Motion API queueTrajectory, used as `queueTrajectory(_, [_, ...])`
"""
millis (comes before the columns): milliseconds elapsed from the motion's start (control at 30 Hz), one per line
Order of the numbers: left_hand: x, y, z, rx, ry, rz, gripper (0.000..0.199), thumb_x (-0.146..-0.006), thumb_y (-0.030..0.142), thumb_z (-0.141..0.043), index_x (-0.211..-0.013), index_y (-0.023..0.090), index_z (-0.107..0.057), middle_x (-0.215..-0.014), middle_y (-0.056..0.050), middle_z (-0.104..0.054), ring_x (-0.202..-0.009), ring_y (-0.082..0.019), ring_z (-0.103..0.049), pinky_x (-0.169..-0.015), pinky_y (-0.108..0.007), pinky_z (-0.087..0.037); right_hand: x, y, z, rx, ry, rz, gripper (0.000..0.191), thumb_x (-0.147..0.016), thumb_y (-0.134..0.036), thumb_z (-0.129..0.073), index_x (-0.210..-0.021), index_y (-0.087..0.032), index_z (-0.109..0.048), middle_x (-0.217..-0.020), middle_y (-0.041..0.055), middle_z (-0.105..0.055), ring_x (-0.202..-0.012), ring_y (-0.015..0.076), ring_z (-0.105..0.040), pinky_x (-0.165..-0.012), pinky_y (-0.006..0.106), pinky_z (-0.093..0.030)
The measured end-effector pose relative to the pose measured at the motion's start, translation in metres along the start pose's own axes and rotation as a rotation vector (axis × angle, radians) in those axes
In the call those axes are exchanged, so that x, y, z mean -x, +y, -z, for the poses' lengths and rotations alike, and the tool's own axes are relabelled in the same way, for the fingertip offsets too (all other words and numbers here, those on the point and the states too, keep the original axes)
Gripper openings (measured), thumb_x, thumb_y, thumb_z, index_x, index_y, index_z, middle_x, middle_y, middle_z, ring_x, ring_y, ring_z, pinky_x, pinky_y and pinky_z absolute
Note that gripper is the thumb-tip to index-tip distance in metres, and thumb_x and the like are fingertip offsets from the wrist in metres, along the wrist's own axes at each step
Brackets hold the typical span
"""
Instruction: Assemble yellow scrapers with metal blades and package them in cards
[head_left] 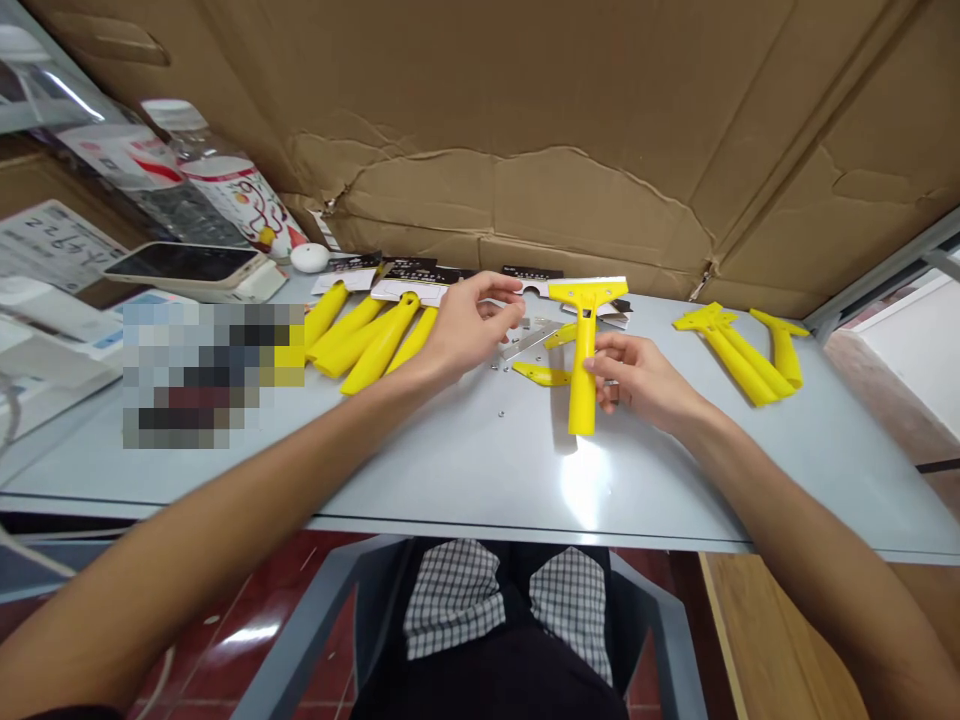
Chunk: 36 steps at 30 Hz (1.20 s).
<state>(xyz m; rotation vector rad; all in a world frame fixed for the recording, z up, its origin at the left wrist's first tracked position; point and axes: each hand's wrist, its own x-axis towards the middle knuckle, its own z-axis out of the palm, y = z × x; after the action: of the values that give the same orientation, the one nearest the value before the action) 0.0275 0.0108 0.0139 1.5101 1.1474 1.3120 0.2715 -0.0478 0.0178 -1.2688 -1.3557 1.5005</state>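
Observation:
My right hand point(637, 375) is closed round the handle of a yellow scraper point(583, 390), held upright over the table with its wide head up and a metal strip along the top edge. My left hand point(480, 320) is to the left of the scraper head, fingers curled and thumb drawn in toward them; anything small between the fingertips is too small to make out. Below and beside it lie a flat metal blade point(531, 343), loose yellow head pieces point(538, 374) and several tiny screws or nuts, one of them a nut point(502, 414) nearer the front.
Yellow scrapers with card labels point(382, 340) lie left of my left hand. More yellow handles point(739, 350) lie at the right. A phone point(187, 262), a white round object point(309, 258) and bottles point(232, 190) stand at the left. Cardboard point(525, 130) walls the back.

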Motion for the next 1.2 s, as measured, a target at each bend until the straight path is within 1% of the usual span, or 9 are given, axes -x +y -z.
queueTrajectory(67, [-0.010, -0.004, -0.001, -0.116, -0.033, -0.030, 0.019, -0.083, 0.019, -0.080, -0.102, 0.019, -0.078, -0.101, -0.010, -0.079, -0.075, -0.021, -0.071, -0.066, -0.034, -0.058, 0.002, -0.005, 0.005, -0.043, -0.004, 0.007, 0.043, -0.075, -0.041, -0.094, -0.100, -0.022, -0.064, -0.068, -0.0035, -0.064, -0.054, 0.0132, -0.057, -0.049, 0.030, -0.048])
queueTrajectory(167, [-0.034, -0.008, -0.010, -0.372, -0.143, -0.133, 0.018, -0.079, 0.015, -0.080, -0.096, 0.019, -0.081, -0.103, -0.010, -0.080, -0.081, -0.024, -0.071, -0.095, -0.044, -0.057, 0.001, -0.013, 0.015, -0.109, 0.061, 0.040, 0.042, -0.074, -0.039, -0.094, -0.099, -0.023, -0.063, -0.067, -0.0043, -0.063, -0.052, 0.0129, -0.057, -0.047, 0.028, -0.047])
queueTrajectory(267, [-0.068, -0.004, -0.027, -0.479, -0.185, -0.222, 0.022, -0.075, 0.013, -0.081, -0.096, 0.020, -0.082, -0.108, -0.012, -0.079, -0.106, -0.031, -0.071, -0.108, -0.044, -0.050, -0.003, -0.016, 0.023, -0.145, 0.146, 0.057, 0.040, -0.073, -0.034, -0.094, -0.094, -0.024, -0.062, -0.063, -0.0052, -0.061, -0.052, 0.0127, -0.056, -0.045, 0.026, -0.046])
queueTrajectory(333, [-0.092, 0.002, -0.042, -0.565, -0.221, -0.202, 0.033, -0.073, 0.015, -0.083, -0.106, 0.020, -0.082, -0.110, -0.012, -0.078, -0.115, -0.033, -0.069, -0.107, -0.043, -0.050, -0.007, -0.014, 0.025, -0.165, 0.172, 0.054, 0.042, -0.069, -0.034, -0.095, -0.091, -0.024, -0.062, -0.063, -0.0049, -0.061, -0.052, 0.0127, -0.056, -0.044, 0.025, -0.046])
queueTrajectory(400, [-0.112, 0.009, -0.057, -0.651, -0.293, -0.084, 0.041, -0.074, 0.020, -0.084, -0.115, 0.018, -0.080, -0.104, -0.011, -0.077, -0.105, -0.033, -0.073, -0.096, -0.044, -0.054, -0.011, -0.010, 0.025, -0.180, 0.183, 0.046, 0.046, -0.065, -0.036, -0.097, -0.091, -0.024, -0.061, -0.062, -0.0045, -0.061, -0.051, 0.0130, -0.057, -0.043, 0.025, -0.047])
queueTrajectory(533, [-0.132, 0.015, -0.080, -0.767, -0.486, 0.068, 0.042, -0.070, 0.028, -0.092, -0.108, 0.015, -0.078, -0.085, -0.007, -0.071, -0.092, -0.032, -0.075, -0.083, -0.039, -0.053, -0.014, -0.004, 0.023, -0.167, 0.169, 0.049, 0.051, -0.063, -0.041, -0.100, -0.091, -0.025, -0.060, -0.060, -0.0046, -0.063, -0.049, 0.0127, -0.057, -0.042, 0.024, -0.047])
queueTrajectory(767, [-0.134, -0.001, -0.086, -0.626, -0.417, 0.063, 0.037, -0.059, 0.020, -0.099, -0.085, 0.019, -0.073, -0.072, -0.003, -0.061, -0.091, -0.031, -0.071, -0.081, -0.038, -0.050, -0.012, -0.007, 0.020, -0.175, 0.140, 0.075, 0.052, -0.062, -0.042, -0.101, -0.089, -0.025, -0.060, -0.059, -0.0063, -0.062, -0.048, 0.0121, -0.056, -0.040, 0.023, -0.045])
queueTrajectory(1000, [-0.120, -0.001, -0.055, -0.367, -0.188, -0.072, 0.040, -0.058, 0.018, -0.101, -0.085, 0.021, -0.073, -0.081, -0.004, -0.068, -0.089, -0.027, -0.071, -0.082, -0.037, -0.056, -0.010, -0.008, 0.021, -0.188, 0.116, 0.100, 0.044, -0.066, -0.039, -0.096, -0.091, -0.024, -0.064, -0.064, -0.0050, -0.063, -0.050, 0.0112, -0.055, -0.042, 0.024, -0.045])
queueTrajectory(1200, [-0.068, 0.007, -0.020, 0.106, -0.193, 0.177, 0.038, -0.072, 0.005, -0.093, -0.101, 0.018, -0.071, -0.079, -0.003, -0.071, -0.073, -0.022, -0.075, -0.082, -0.044, -0.066, -0.009, -0.008, 0.020, -0.200, 0.092, 0.121, 0.039, -0.069, -0.037, -0.094, -0.090, -0.023, -0.066, -0.066, -0.0047, -0.062, -0.051, 0.0115, -0.056, -0.043, 0.025, -0.046])
